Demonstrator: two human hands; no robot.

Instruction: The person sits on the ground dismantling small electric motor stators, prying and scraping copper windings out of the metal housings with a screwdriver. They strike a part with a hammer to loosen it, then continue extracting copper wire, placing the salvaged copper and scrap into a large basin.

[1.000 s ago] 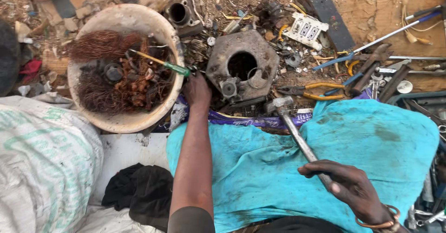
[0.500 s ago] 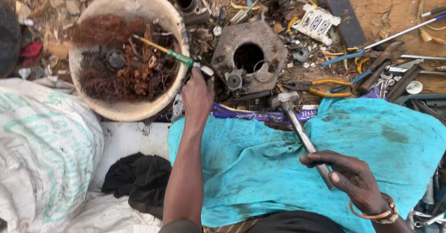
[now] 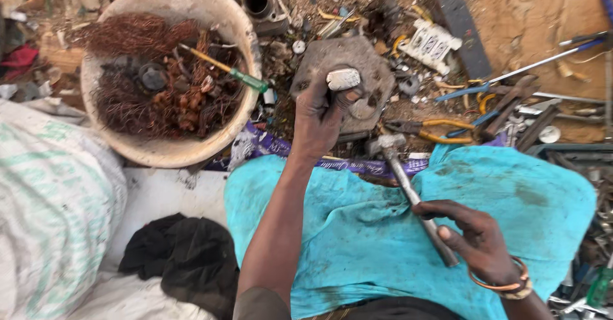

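My left hand [image 3: 322,112] grips a grey metal motor housing [image 3: 348,81] on the ground and holds a small pale metal piece [image 3: 343,78] against its top. My right hand [image 3: 476,240] is closed around the handle of a hammer [image 3: 412,195], whose head rests near the housing's lower right edge. A turquoise cloth [image 3: 383,230] covers my lap under both arms.
A round basin [image 3: 167,71] of copper wire scrap with a green-handled screwdriver [image 3: 223,70] sits at upper left. Yellow-handled pliers [image 3: 434,127], rods and metal scrap lie at right. A woven sack [image 3: 51,211] and black cloth [image 3: 182,256] lie at left.
My left hand has moved onto the housing and turned it over, so its central hole no longer shows. The small pale piece is now in my fingers. The hammer hand stayed nearly still.
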